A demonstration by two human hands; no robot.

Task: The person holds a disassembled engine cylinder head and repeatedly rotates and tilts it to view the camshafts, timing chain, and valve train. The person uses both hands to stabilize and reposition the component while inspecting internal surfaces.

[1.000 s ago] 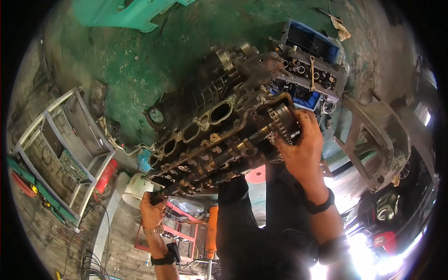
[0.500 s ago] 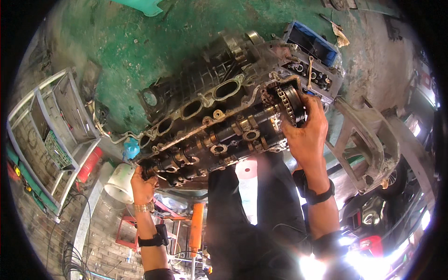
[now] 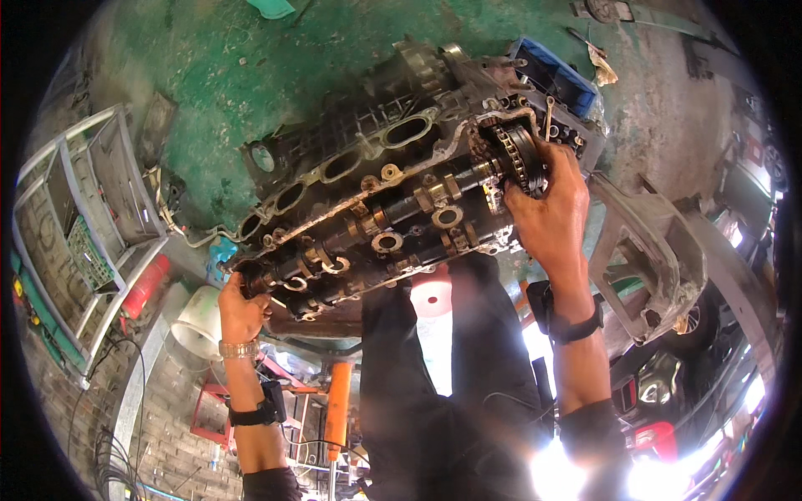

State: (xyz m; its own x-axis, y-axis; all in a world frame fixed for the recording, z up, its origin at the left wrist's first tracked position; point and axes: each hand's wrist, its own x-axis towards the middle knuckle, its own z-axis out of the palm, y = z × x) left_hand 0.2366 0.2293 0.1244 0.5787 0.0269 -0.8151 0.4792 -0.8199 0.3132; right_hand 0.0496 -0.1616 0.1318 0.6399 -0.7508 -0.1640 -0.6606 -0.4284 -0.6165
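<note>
A dark, oily engine (image 3: 334, 179) lies across the view in front of me, its cylinder head's top side bare. Along it runs a camshaft (image 3: 397, 210) with worn lobes, tilted up to the right. My right hand (image 3: 555, 209) grips the camshaft sprocket (image 3: 525, 157) at its right end, thumb on the near side and fingers over the far rim. A timing chain (image 3: 507, 154) wraps this sprocket. At the left end, my left hand (image 3: 242, 307) is closed around the camshaft's tip; its fingertips are partly hidden. A second shaft (image 3: 409, 263) lies nearer to me.
A wrench (image 3: 550, 118) rests on metal parts beyond my right hand, near a blue crate (image 3: 555, 75). A grey cast bracket (image 3: 647, 259) stands to the right. On the left are a white bucket (image 3: 199, 321), a metal rack (image 3: 92, 242) and a red cylinder (image 3: 146, 285).
The whole view has shifted slightly. Both hands keep their hold on the camshaft's two ends, and the chain still sits around the sprocket.
</note>
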